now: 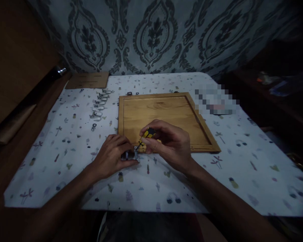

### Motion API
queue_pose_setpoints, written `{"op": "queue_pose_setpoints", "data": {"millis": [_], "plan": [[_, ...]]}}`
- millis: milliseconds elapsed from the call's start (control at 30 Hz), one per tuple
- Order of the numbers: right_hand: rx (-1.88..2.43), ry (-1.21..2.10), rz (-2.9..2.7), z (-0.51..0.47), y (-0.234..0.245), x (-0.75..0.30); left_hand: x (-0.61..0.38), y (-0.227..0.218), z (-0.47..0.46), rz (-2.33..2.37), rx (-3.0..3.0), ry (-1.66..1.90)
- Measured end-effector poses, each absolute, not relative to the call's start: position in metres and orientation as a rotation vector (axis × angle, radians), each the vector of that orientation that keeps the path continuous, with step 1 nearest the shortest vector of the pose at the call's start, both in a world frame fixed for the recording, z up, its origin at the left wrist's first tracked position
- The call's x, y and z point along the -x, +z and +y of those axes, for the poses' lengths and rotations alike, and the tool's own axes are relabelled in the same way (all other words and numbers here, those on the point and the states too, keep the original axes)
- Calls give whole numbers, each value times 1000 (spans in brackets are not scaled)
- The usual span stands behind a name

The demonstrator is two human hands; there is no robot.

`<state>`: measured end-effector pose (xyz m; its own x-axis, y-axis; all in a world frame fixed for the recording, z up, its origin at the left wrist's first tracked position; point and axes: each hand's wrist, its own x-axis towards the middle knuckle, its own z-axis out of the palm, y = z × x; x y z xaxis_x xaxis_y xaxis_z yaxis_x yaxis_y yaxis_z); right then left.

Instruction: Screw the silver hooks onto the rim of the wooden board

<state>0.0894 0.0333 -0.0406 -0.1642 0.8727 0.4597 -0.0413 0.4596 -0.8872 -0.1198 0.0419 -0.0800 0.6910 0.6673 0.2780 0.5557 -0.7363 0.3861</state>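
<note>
screwdriver [148,132] within the right grip [173,143]

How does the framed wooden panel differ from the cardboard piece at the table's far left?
The wooden panel has a raised border around a recessed middle; the cardboard piece looks flat, with dark marks. The panel looks larger than the cardboard piece. The right hand is above the panel's near edge; the cardboard piece lies untouched. Both lie on the printed tablecloth.

I see the right hand [173,144] hold a yellow-black screwdriver [148,133] at the metal hinge [135,153], which the left hand [112,154] grips.
</note>
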Motion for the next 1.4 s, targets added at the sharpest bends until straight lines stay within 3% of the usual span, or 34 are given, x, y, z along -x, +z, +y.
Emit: {"op": "queue_pose_setpoints", "data": {"millis": [433,1100,1400], "plan": [[794,1091,-1626,34,-33,-94,120,-80,42,969,-2637,571],[780,845,-1734,36,-42,-93,120,-84,42,986,-2652,624],[807,809,-1476,30,-41,-90,120,-82,42,996,-2610,574]]}}
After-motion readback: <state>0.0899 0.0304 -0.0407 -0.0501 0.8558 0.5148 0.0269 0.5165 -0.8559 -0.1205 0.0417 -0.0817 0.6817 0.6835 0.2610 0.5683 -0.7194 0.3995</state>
